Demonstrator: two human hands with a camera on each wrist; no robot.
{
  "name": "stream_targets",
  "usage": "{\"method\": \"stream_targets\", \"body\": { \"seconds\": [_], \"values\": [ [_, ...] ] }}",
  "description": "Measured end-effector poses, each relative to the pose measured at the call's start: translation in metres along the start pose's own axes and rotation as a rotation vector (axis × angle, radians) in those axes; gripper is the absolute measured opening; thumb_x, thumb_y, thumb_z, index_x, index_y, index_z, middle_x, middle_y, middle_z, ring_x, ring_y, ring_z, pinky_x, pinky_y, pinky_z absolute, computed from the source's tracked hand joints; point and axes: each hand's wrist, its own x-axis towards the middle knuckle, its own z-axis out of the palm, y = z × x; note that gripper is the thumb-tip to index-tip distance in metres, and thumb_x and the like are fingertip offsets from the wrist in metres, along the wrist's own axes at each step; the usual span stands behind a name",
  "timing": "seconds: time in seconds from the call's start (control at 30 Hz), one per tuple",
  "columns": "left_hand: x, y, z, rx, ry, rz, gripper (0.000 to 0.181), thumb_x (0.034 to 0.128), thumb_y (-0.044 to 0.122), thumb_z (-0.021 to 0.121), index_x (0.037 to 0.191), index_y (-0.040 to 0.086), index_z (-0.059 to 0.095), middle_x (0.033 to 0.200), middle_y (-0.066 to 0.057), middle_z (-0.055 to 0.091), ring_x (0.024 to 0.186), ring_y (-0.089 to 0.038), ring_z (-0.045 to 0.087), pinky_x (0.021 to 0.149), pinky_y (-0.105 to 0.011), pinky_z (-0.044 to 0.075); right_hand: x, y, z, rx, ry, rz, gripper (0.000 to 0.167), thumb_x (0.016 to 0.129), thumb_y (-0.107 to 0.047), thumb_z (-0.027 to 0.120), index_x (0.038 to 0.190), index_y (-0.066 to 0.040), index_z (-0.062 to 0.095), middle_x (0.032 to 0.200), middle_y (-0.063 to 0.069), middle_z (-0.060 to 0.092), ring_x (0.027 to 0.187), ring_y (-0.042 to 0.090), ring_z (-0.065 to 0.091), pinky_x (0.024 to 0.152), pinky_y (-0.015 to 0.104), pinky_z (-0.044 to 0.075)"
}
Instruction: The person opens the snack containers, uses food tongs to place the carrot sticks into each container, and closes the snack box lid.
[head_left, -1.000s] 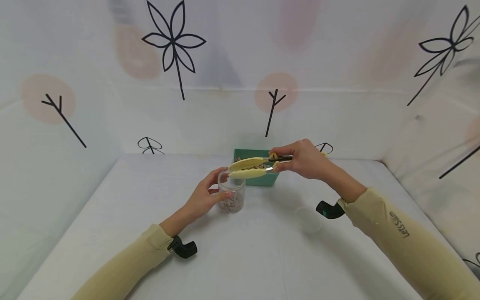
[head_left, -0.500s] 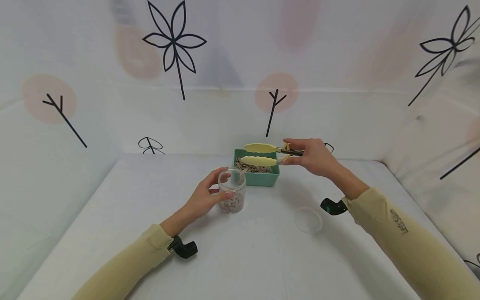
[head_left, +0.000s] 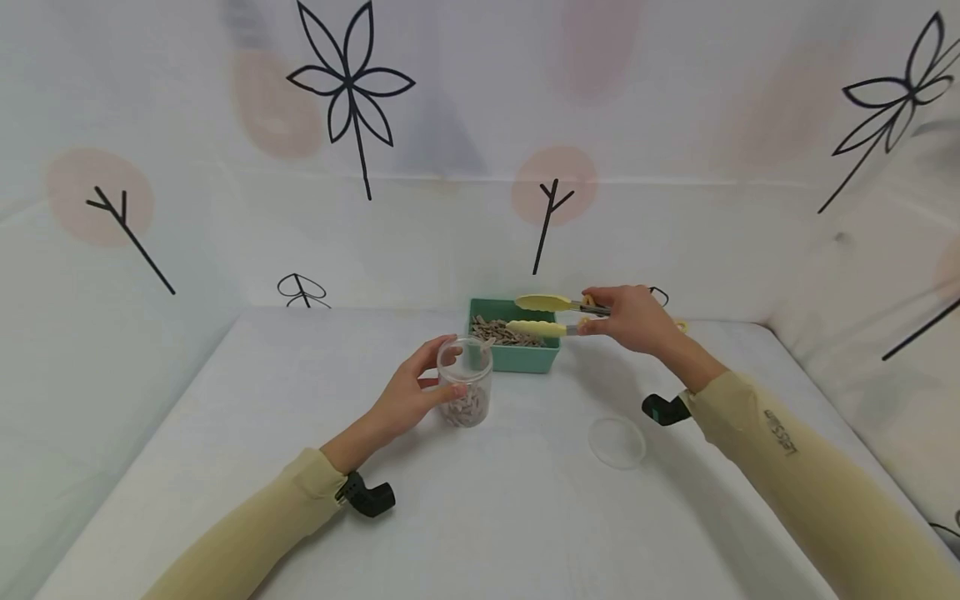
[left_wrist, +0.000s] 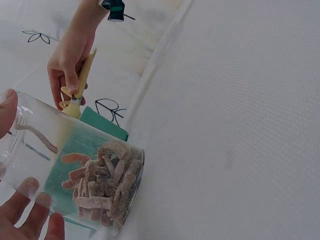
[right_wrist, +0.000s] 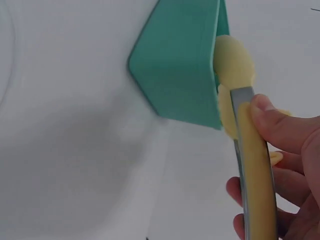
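Note:
My left hand (head_left: 403, 400) grips a clear jar (head_left: 480, 365), which stands upright on the white table. Short, powdery brownish-pink sticks (left_wrist: 102, 182) fill its lower part. One longer stick (left_wrist: 37, 135) sits high in the jar, near the mouth. In my right hand (head_left: 633, 318) is a pair of tongs (right_wrist: 256, 175) with yellow tips, thumb on one arm and fingers at the other. The tips are spread apart over a green rectangular bin (head_left: 523, 361), which holds many similar sticks (head_left: 498, 332). I see nothing between the tips.
A round clear lid (head_left: 617, 443) lies flat on the white table (head_left: 510, 517), right of the jar. The bin stands just behind the jar, near the table's back edge. A patterned cloth wall (head_left: 420, 242) rises behind it.
The tongs have moved from the jar's mouth rightward to over the bin, their tips spreading wider. A stick now shows at the jar's rim. My left hand and the jar stay put.

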Motion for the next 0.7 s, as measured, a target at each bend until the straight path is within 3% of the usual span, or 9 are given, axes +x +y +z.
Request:
{"method": "stream_targets", "body": {
  "seconds": [0.33, 0.7],
  "values": [
    [0.0, -0.001, 0.001, 0.012, 0.003, -0.006, 0.074, 0.0902, 0.007, 0.074, 0.153, 0.009, 0.035, 0.146, -0.017, 0.049, 0.136, -0.032, 0.042, 0.104, -0.054, 0.041, 0.019, -0.026, 0.0, -0.17, -0.152, -0.033, 0.072, 0.086, -0.036, 0.079, 0.144, -0.002, 0.051, 0.134, 0.02, 0.06, 0.119, 0.039, 0.056, 0.095, 0.056, 0.047],
    [-0.001, 0.0, 0.0, 0.01, -0.003, 0.01, 0.072, 0.0906, 0.01, 0.074, 0.152, 0.014, 0.037, 0.146, -0.016, 0.049, 0.135, -0.03, 0.043, 0.103, -0.055, 0.041, 0.038, -0.044, 0.008, -0.182, -0.232, 0.019, 0.067, 0.087, -0.028, 0.079, 0.144, -0.004, 0.052, 0.131, 0.019, 0.062, 0.114, 0.035, 0.055, 0.094, 0.052, 0.048]
  ]
}}
